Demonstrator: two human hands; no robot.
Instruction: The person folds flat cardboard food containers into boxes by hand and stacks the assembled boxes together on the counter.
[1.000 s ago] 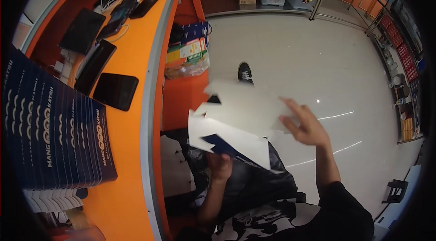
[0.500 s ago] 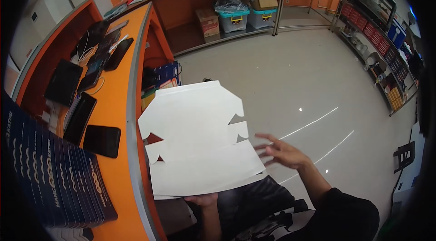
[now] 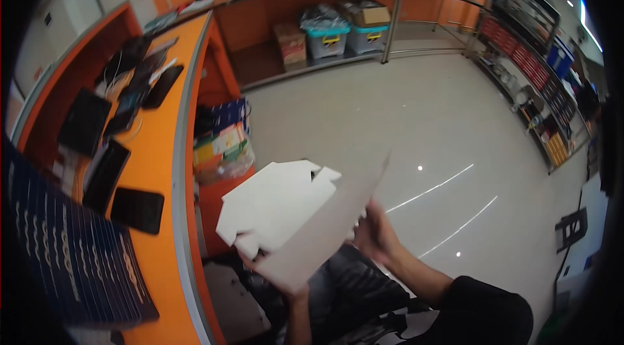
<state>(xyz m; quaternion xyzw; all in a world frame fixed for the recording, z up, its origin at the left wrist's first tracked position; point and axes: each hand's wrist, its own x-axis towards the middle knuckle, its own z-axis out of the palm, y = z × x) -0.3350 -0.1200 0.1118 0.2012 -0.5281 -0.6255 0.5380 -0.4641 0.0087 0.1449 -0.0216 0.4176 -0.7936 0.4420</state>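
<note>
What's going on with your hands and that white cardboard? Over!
Left hand holding white cardboard from below. Right hand at its right edge, grip unclear. Near panel tilted up. Nothing visibly in the way.

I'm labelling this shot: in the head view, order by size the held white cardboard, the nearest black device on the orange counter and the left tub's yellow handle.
1. White cardboard
2. Black device
3. Yellow handle

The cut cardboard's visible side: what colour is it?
The cardboard looks plain white in the head view.
</note>
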